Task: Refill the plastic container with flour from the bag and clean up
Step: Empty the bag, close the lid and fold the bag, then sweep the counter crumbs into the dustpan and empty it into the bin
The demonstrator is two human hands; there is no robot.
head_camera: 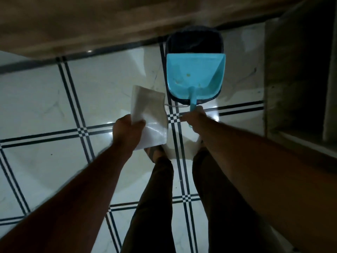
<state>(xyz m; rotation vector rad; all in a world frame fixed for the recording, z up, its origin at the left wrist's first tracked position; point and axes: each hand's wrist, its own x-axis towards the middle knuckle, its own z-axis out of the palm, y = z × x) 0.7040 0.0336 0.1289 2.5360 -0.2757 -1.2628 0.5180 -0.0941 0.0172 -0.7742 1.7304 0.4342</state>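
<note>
Hands at the bin: left hand (127,132) grips the flour bag (148,115), right hand (194,118) is closed round the dustpan (195,75) handle.

The bag looks flat and limp, pinched at one lower corner between thumb and fingers, hanging just left of the dark bin (194,41). The turquoise dustpan is held over the bin mouth, a few yellowish specks on its tray. The bin stands on the tiled floor (45,99) against the wall. The plastic container is not in view. Judged stage: clean-up, disposal. To do it well, tilt the dustpan lip steeply down inside the rim so crumbs slide in, then bring the bag over the opening before letting go. Lighting is dim; the bin's contents cannot be told.
</note>
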